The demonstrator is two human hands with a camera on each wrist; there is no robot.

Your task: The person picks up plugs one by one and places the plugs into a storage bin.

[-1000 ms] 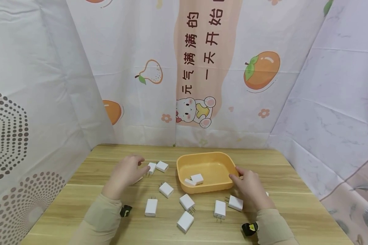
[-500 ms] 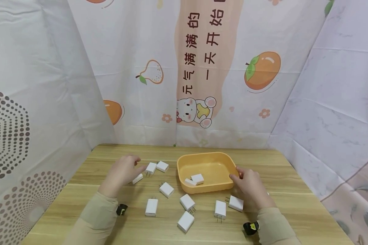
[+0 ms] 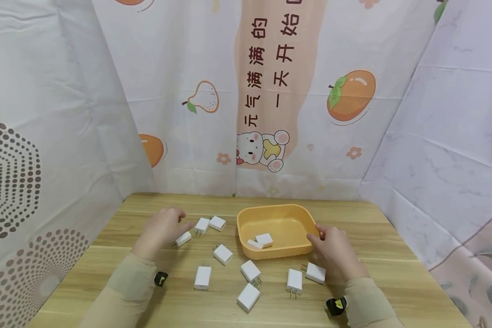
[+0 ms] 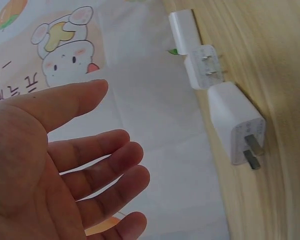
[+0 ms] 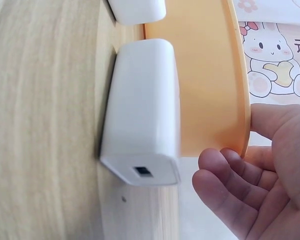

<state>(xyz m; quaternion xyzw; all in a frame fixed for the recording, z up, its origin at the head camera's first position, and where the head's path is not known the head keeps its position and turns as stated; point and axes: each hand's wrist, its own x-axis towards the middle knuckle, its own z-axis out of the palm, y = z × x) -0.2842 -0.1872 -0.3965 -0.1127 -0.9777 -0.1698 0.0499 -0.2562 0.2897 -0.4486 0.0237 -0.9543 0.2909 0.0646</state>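
Observation:
My left hand (image 3: 160, 232) hovers at the left of the table with its fingers loosely spread and nothing between them. Just by it lies a white charger plug (image 4: 235, 120), prongs facing the camera in the left wrist view. Two further charger plugs, one (image 3: 202, 225) and another (image 3: 217, 222), lie right of that hand. A yellow plastic bin (image 3: 279, 251) stands at centre right, with two white pieces (image 3: 264, 239) inside. My right hand (image 3: 335, 248) pinches the bin's right rim between thumb and fingers. Close to the right wrist camera lies a white charger plug (image 5: 137, 105).
Several more white charger plugs, such as one (image 3: 222, 254) and one (image 3: 248, 297), are scattered over the front of the wooden table (image 3: 147, 310). A printed curtain (image 3: 180, 146) hangs behind the table's far edge, with cloth on both sides.
My left hand has drawn a little to the left, uncovering the charger plug beside it. The right hand keeps its hold on the bin, and the bin has stayed in place.

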